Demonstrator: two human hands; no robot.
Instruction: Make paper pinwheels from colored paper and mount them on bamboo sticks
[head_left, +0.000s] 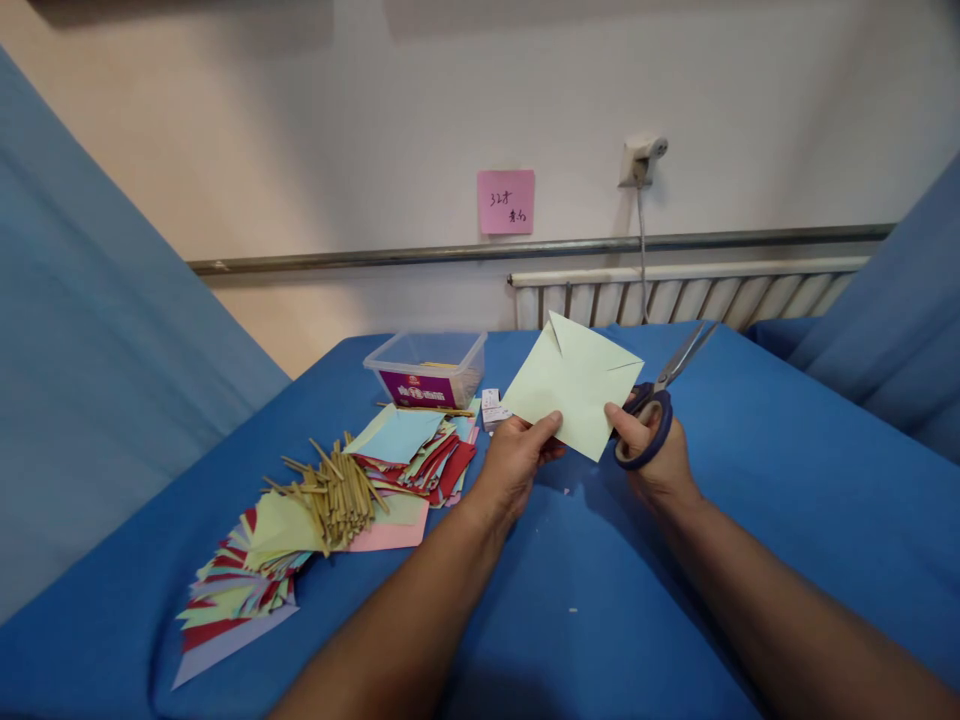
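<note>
Paper square [571,385], pale green and folded, held above the blue worktop [750,520], left hand [514,460] pinching its lower edge, right hand [656,455] clamped on scissors [660,400] and touching its corner; cutting step seemingly pending, needing blades brought to the edge.

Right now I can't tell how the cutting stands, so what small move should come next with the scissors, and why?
Probably swing the scissors round to the pale green paper. The right hand holds them by the handles, blades pointing up and away from the sheet, while its thumb and the left hand pinch the paper's lower edges. One flap looks already cut or folded.
</note>
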